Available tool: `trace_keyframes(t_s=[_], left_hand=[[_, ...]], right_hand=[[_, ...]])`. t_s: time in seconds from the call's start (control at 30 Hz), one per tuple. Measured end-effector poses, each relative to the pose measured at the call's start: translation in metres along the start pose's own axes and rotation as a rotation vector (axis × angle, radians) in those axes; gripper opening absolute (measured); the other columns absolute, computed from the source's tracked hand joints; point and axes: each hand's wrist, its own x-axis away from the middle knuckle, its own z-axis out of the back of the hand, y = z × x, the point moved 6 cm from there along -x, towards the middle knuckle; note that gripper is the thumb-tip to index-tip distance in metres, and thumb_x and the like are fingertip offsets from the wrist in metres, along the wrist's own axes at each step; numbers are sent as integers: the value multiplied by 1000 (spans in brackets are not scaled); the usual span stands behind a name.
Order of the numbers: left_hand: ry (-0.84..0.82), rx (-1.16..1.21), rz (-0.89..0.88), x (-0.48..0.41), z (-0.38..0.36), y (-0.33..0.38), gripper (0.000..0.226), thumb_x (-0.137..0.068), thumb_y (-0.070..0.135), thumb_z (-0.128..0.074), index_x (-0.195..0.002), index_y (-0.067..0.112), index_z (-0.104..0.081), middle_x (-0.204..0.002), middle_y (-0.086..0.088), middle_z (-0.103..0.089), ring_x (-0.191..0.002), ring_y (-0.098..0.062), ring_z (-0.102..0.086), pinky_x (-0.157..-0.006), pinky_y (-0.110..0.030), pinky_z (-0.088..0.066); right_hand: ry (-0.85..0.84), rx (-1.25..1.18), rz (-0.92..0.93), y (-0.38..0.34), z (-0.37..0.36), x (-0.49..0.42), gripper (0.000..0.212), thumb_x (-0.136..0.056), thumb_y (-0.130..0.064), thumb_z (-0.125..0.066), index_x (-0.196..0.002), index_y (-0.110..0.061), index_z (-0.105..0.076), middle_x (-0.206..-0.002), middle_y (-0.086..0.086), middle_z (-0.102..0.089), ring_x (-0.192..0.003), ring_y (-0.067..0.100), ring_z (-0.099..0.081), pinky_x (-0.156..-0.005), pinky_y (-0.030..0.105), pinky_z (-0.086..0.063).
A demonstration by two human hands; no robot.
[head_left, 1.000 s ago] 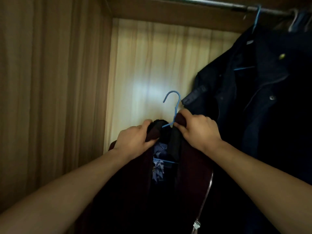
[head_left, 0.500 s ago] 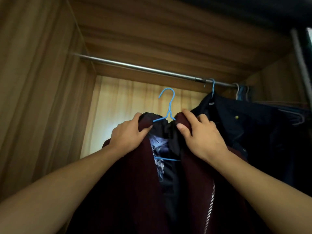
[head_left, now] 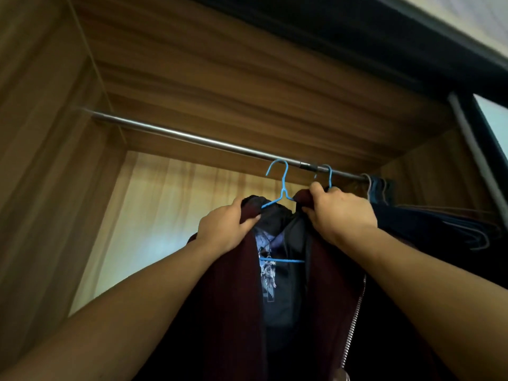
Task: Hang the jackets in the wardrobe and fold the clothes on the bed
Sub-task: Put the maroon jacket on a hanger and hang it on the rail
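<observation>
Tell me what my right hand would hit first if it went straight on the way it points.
Probably the hook of the blue hanger already on the rod, just above the right hand; the rod comes next. Depth is unclear.

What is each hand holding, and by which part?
The left hand grips the maroon jacket at one shoulder by the collar; the right hand grips the other shoulder, either side of the blue hanger.

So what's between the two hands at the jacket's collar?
In the head view, the blue hanger, neck and hook, stands between the left hand and the right hand, above the dark lining of the maroon jacket.
</observation>
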Motion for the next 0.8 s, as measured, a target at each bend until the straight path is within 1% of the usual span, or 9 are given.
trace_keyframes(t_s=[0.1,0.2,0.33,0.47,0.53,0.6,0.67,0.73,0.8], left_hand=[[45,20,10,-32,-6,4,58,-95,66,-47,-135,25,-47,-112,-7,-69,-103,-34,-65,-78,-41,-53],[50,1,12,-62,-14,11,59,-94,66,-47,-136,25,-47,-121,-8,-67,-111,-35,-63,-84,-42,-52],[17,-22,34,-92,-33,18,59,-95,66,-45,-134,22,-47,-125,-8,-66,-114,-35,-62,-83,-41,-50],[18,-28,53,-112,-40,22,55,-96,64,-46,-126,18,-45,-125,-10,-64,-115,-36,-60,-82,-43,-49],[-16,-23,77,-116,-44,22,53,-96,63,-47,-125,19,-45,-126,-10,-63,-116,-36,-60,-84,-44,-49],[-64,-9,103,-113,-51,18,53,-96,63,-48,-126,20,-46,-128,-9,-63,-117,-35,-59,-90,-47,-50],[-110,8,123,-103,-62,12,51,-96,61,-49,-127,20,-47,-128,-8,-62,-117,-35,-59,-92,-48,-50],[-111,20,130,-88,-70,9,48,-98,56,-49,-127,18,-47,-128,-8,-61,-117,-35,-58,-92,-49,-49],[-68,6,143,-74,-71,8,45,-100,49,-49,-131,16,-45,-132,-9,-57,-121,-35,-54,-93,-50,-45]], right_hand=[[74,68,22,6,6,-33,36,-101,-51,-46,-123,-23,-43,-116,11,-64,-102,38,-66,-67,39,-37],[98,103,10,15,2,-58,37,-101,-50,-47,-125,-22,-43,-117,13,-63,-102,39,-65,-68,39,-37],[89,120,-8,24,-7,-83,33,-102,-46,-49,-123,-20,-44,-118,14,-63,-104,39,-64,-70,39,-38],[77,128,-21,28,-11,-101,31,-102,-43,-50,-123,-21,-46,-116,12,-64,-104,38,-64,-70,39,-40],[64,133,-20,27,-13,-105,31,-101,-42,-51,-124,-21,-47,-117,11,-65,-106,37,-64,-72,39,-41],[61,144,-13,24,-19,-103,32,-101,-41,-51,-126,-21,-48,-119,11,-65,-108,37,-64,-73,39,-40],[61,172,0,18,-32,-96,32,-102,-35,-51,-130,-19,-46,-121,13,-63,-107,37,-64,-72,38,-40],[80,209,14,11,-45,-86,33,-103,-26,-48,-134,-16,-42,-123,15,-60,-104,40,-64,-67,39,-39],[111,223,-11,8,-51,-78,33,-104,-18,-43,-136,-13,-39,-126,18,-56,-105,44,-61,-66,43,-38]])
